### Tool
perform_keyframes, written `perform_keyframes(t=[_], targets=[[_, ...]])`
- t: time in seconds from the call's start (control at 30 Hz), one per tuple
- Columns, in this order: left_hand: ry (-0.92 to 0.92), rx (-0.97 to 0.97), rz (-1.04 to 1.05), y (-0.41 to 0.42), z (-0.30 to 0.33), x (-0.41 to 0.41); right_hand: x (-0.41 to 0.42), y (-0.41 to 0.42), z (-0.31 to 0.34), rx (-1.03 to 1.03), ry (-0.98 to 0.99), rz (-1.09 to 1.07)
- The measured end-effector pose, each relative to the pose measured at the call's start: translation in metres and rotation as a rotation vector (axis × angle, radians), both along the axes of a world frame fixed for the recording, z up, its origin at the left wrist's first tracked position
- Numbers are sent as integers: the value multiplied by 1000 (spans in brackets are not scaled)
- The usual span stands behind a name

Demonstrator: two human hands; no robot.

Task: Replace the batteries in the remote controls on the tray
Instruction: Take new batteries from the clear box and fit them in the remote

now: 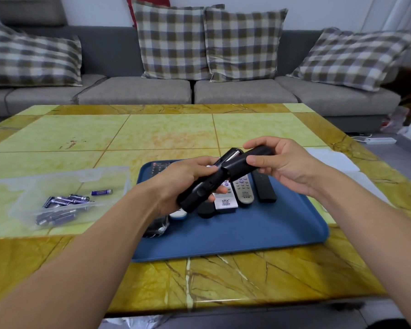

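Above the blue tray (259,236), the person holds a black remote (201,188) back side up, lifted clear of the others. Seen from the head camera, the left hand (188,179) grips the lower body of that remote, fingers wrapped under it. The right hand (280,162) pinches the black battery cover (247,163) between thumb and fingers, and the cover sits tilted against the remote's upper end, partly off. Beside it the open bay shows a silvery battery (233,155) inside.

On the tray under the hands lie more remotes, among them a white one (225,202), a grey one (245,191) and a slim black one (264,189), side by side. Loose batteries (68,201) lie to the left on the table (176,131), on and in a clear plastic bag (57,186), well apart from the tray.

I judge the step in hand to be work at the cover of this remote; whether it is coming off or going on, I cannot tell. If off, the next move calls for setting the cover down, tipping out the old cells, and reaching left for fresh ones, minding their polarity.
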State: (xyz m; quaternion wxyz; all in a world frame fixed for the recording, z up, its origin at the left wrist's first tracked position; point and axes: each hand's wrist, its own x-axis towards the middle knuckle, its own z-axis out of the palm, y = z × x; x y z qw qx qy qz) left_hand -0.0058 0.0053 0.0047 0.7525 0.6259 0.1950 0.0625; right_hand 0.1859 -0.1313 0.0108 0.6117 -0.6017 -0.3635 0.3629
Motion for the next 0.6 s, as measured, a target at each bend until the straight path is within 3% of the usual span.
perform_keyframes(t=[0.3, 0.6], targets=[[-39, -43, -1, -3, -2, 5, -8, 6, -10, 70, -15, -37], [12, -57, 64, -2, -3, 6, -16, 12, -13, 92, -174, -61]])
